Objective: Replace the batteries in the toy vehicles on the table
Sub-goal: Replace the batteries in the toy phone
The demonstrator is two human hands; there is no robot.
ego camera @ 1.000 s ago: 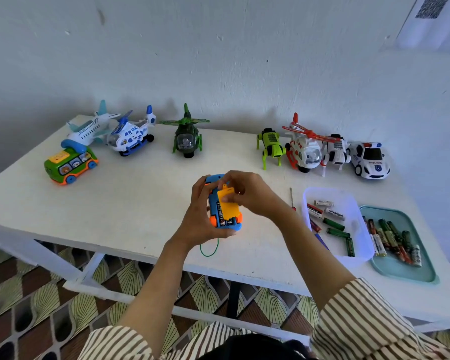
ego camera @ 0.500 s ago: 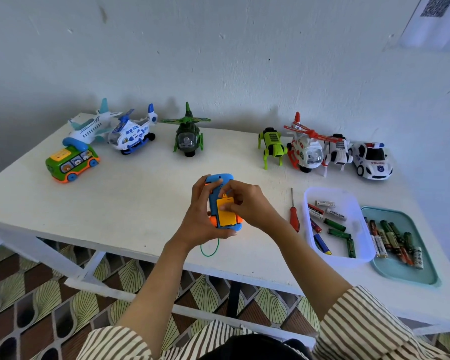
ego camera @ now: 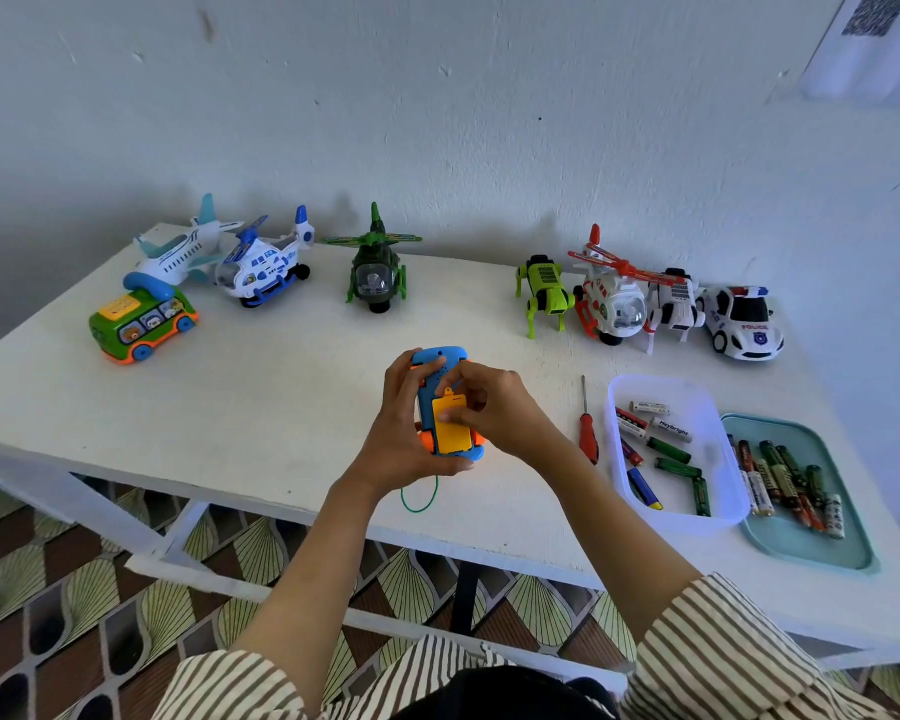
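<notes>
Holding sth. in both hands, head view: a blue toy vehicle is up off the table, over its near-centre edge, underside facing the camera. The left hand is wrapped round the toy's left side, fingers curled over the top end, thumb at the bottom. The right hand comes in from the right w/ fingers bent; its thumb and index tip sit on the yellow cover, which lies flat on the toy's underside. An orange wheel shows at the lower left of the toy, and a green string loops down from it onto the table.

Just right of the hands lies a red-handled screwdriver, tip pointing away. Next to it is a clear tub w/ loose batteries, mixed colours. Touching the tub's right side is a teal tray w/ more batteries in a heap.

Back row along the wall, left to right: green bus, white plane, blue-white helicopter, green helicopter, then a gap, green robot dog, red-white helicopter, white robot dog, police car. All upright. Striped sleeves show at the bottom of the view.
</notes>
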